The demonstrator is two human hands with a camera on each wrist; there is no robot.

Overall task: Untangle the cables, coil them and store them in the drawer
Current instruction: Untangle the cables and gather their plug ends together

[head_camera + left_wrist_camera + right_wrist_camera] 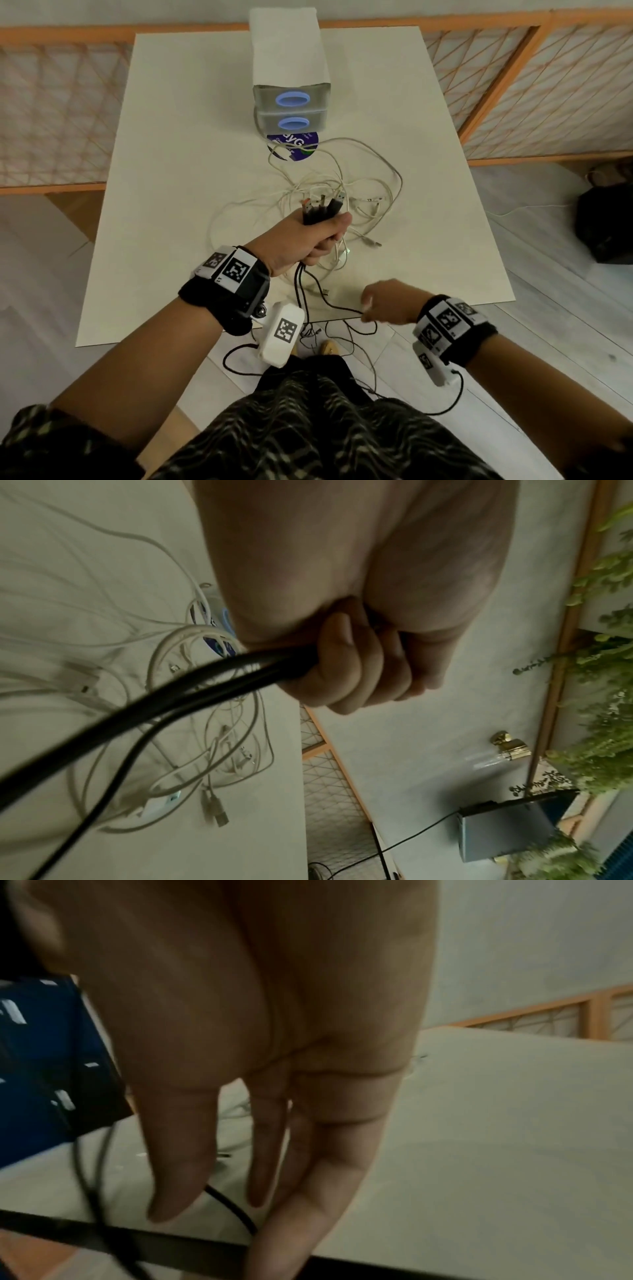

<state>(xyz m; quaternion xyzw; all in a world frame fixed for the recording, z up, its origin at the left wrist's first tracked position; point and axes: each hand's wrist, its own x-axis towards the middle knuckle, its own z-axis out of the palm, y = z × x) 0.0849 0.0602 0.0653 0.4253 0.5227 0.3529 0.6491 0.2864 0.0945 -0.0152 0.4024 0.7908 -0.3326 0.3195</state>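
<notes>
Several black cables [320,210] stand bunched in my left hand [322,236], which grips them over the table's middle, USB plugs pointing up. In the left wrist view my curled fingers [359,669] wrap the black cables [171,696], which trail down toward me. Those strands hang over the table's front edge. My right hand [373,303] reaches one black strand [342,306] there; in the right wrist view its fingers [308,1177] point down, fairly straight, with the black cable [236,1213] passing between thumb and fingers. A tangle of white cables [342,192] lies beyond my left hand.
A white drawer unit [291,99] with two shut drawers and blue handles stands at the table's [171,205] far middle, a round purple disc [293,147] in front of it. Wooden lattice railings surround the table. A black bag [606,222] sits on the floor, right.
</notes>
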